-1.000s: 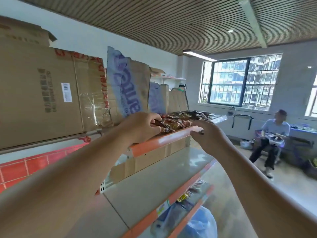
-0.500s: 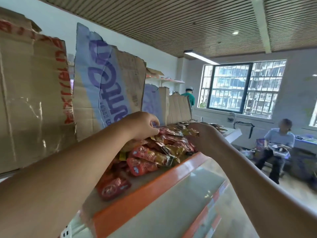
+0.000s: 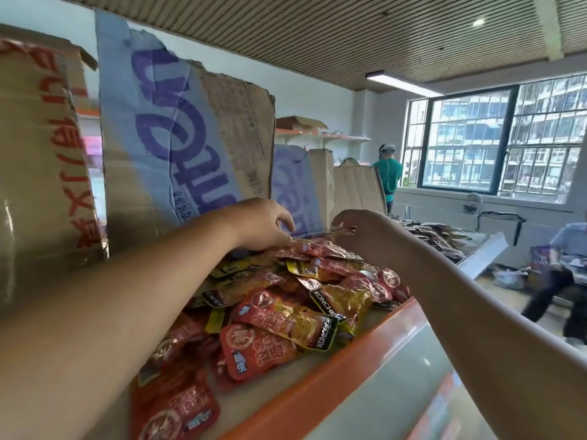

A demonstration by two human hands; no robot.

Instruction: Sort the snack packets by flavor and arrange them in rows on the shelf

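Sorting step: pile (image 3: pixel 286 312) of mixed packets on shelf (image 3: pixel 317 384), no rows yet. My right hand (image 3: pixel 359 231) pinches red packet (image 3: pixel 343 230) above pile's far end. My left hand (image 3: pixel 266 223) curled at pile top, grip unclear. Next: pick matching reds.

There is a single view, from a wide-angle camera worn on the person's head. It faces forward, roughly level with the top shelf (image 3: pixel 317 385), whose orange front edge cuts slantwise from the bottom middle up to the right. The lens sits near the shelf: the heap of snack packets (image 3: pixel 286 312) fills the lower centre, and the closest ones are large and slightly blurred. Both forearms enter from the bottom corners, so the left hand (image 3: pixel 263 223) and right hand (image 3: pixel 359 230) meet near mid-frame. Cardboard sheets (image 3: pixel 178 147) stand close on the left. The ceiling (image 3: pixel 317 33) spans the top, and the window (image 3: pixel 495 138) lies far off to the right.
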